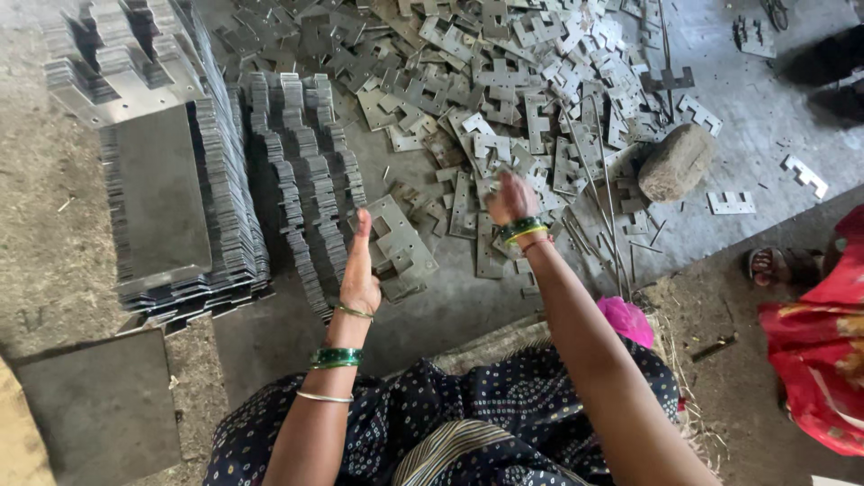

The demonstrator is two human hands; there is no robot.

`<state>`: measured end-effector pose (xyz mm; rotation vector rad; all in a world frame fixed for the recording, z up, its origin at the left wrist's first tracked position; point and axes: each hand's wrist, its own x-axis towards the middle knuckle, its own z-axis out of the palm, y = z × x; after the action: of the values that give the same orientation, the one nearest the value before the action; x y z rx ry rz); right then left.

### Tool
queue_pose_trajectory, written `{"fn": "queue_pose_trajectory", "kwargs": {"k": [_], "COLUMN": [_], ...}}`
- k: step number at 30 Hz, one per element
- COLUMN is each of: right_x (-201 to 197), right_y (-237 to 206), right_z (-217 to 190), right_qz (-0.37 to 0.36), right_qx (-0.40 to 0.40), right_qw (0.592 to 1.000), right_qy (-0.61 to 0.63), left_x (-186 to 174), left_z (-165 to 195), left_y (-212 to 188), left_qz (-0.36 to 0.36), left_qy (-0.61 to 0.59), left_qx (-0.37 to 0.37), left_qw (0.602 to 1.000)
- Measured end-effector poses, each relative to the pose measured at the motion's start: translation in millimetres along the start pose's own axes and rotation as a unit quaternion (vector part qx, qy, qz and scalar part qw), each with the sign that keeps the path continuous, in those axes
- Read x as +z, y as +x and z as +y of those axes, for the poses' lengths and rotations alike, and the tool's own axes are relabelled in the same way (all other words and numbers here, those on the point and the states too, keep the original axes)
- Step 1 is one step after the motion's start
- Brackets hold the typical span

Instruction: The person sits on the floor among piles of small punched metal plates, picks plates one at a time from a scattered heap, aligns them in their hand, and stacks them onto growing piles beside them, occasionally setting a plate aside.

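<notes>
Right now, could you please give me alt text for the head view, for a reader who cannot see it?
A seated person's right hand reaches into a scattered heap of flat notched metal plates on the floor, while the left hand rests beside neat rows of stacked plates. A rock lies to the right.

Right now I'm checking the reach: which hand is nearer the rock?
Right. The right hand is in the loose plates, left of the rock; the left hand is farther left, beside the stacked rows.
</notes>
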<state>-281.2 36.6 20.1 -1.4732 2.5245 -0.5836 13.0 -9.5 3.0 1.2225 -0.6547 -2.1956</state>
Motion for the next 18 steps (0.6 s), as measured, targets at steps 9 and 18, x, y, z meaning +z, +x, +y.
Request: {"fn": "queue_pose_trajectory", "kwargs": {"k": [9,18], "right_x": [28.6,15.9], "right_y": [-2.8,-49.7], "right_z": [9.5,13.0], "right_qz": [-0.013,-0.065], "right_qx": [-0.016,-0.146], "right_qw": [0.982,0.977], "right_qy": [-0.189,-0.143], "left_x": [8.1,13.3], "left_z": [2.5,14.0], "left_y": [-11.3,-17.5], "left_qz": [-0.103,-0.129], "left_qy": [-0.072,-0.207], "left_qx": [0.107,0.109], "left_qw": [0.986,0.964]}}
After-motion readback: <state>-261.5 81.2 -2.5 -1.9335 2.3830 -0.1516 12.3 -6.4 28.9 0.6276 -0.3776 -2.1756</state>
